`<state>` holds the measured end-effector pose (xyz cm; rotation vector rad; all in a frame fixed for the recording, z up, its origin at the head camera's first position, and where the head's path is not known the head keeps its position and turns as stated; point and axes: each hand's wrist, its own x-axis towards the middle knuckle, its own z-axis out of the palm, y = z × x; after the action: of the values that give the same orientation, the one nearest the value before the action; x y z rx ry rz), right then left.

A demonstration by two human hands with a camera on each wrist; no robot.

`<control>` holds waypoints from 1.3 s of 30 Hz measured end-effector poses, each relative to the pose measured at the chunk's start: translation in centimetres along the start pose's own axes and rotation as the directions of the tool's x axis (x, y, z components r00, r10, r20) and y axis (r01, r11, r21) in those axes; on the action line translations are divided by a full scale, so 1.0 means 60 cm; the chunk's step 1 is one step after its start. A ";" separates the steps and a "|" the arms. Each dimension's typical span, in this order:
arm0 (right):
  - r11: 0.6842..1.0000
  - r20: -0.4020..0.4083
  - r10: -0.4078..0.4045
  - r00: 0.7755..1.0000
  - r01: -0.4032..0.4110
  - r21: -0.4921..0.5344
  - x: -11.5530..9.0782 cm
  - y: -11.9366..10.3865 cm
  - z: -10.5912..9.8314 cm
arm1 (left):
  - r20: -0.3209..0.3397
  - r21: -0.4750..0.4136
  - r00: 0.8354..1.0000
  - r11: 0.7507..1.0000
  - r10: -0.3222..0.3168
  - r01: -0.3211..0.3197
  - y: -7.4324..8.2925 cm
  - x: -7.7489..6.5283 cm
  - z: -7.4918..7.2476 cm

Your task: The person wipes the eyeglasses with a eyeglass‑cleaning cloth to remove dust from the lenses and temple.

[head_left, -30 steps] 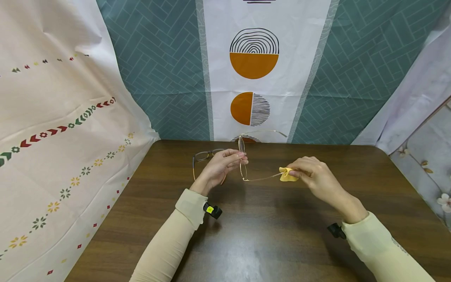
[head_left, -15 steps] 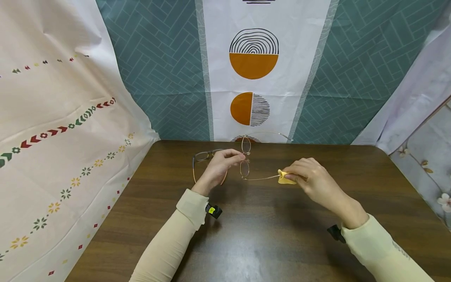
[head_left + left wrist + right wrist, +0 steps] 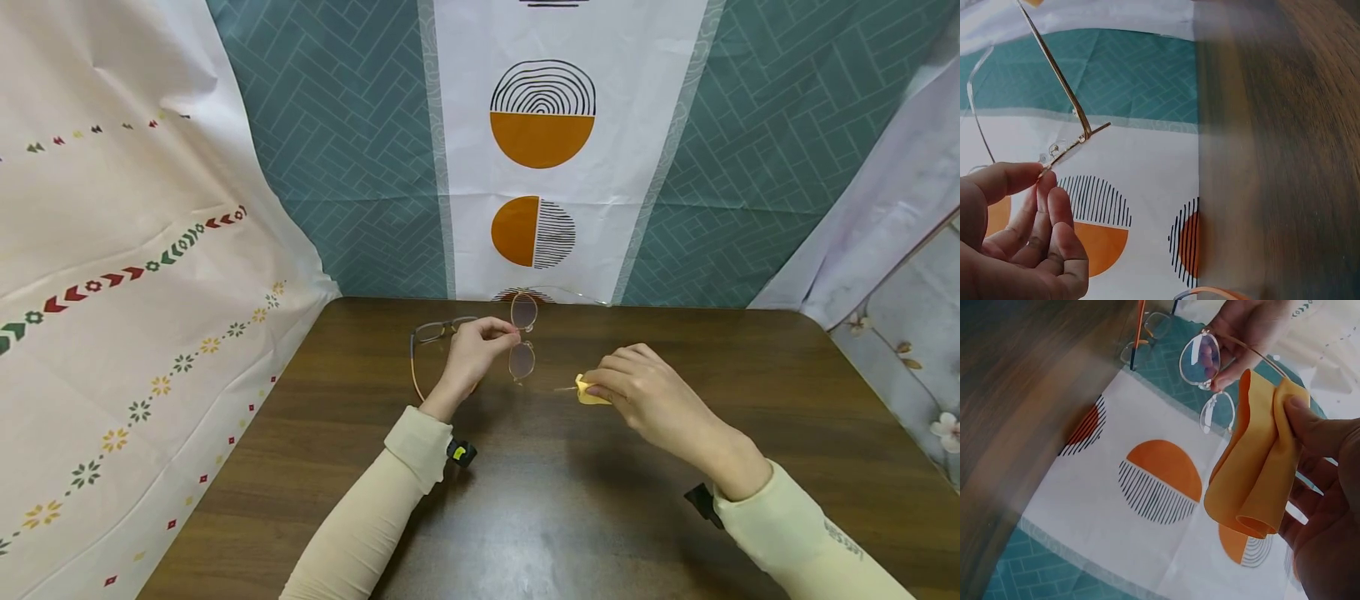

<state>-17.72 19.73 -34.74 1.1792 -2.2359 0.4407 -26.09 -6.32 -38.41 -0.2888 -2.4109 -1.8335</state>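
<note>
Gold wire-rimmed eyeglasses point(image 3: 523, 312) are held up above the table, one lens over the other in the head view. My left hand point(image 3: 471, 354) pinches them near the bridge between thumb and finger; its other fingers curl loosely in the left wrist view. A folded yellow cleaning cloth point(image 3: 591, 392) is pinched by my right hand point(image 3: 651, 402) around the end of the lower temple arm. The right wrist view shows this cloth point(image 3: 1254, 456) covering the arm's tip. The other temple arm point(image 3: 980, 100) reaches out free.
Behind my left hand, a second pair of glasses point(image 3: 431, 332) with dark rims and orange temple arms stands on the brown wooden table point(image 3: 525, 500). A patterned curtain point(image 3: 345, 150) hangs at the table's back edge. Printed cloth point(image 3: 135, 333) drapes along the left side.
My right hand has moved left and slightly down with the cloth, closer to the lenses. The glasses have turned, so their lenses now face the head view more fully. My left hand keeps its pinch.
</note>
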 end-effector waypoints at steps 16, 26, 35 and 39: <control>1.000 -0.004 0.010 1.000 -0.010 -0.003 -0.006 -0.004 0.002 | -0.088 0.041 0.991 0.994 0.105 -0.101 -0.001 0.003 -0.006; 0.951 -0.085 0.246 0.966 -0.223 0.216 -0.033 0.021 -0.006 | -0.061 -0.006 0.996 0.998 0.062 -0.063 -0.008 0.007 -0.012; 0.871 -0.118 0.420 0.900 -0.363 0.330 -0.018 0.039 0.012 | 0.006 -0.085 0.999 0.995 0.049 -0.048 -0.003 0.006 -0.012; 0.856 -0.148 0.438 0.887 -0.361 0.370 -0.001 0.039 0.028 | 0.034 -0.118 0.996 0.990 0.082 -0.078 0.001 0.004 -0.006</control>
<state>-20.17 20.17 -36.15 0.7490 -2.2535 1.1053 -26.33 -6.62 -38.22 -0.4284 -2.2839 -1.9545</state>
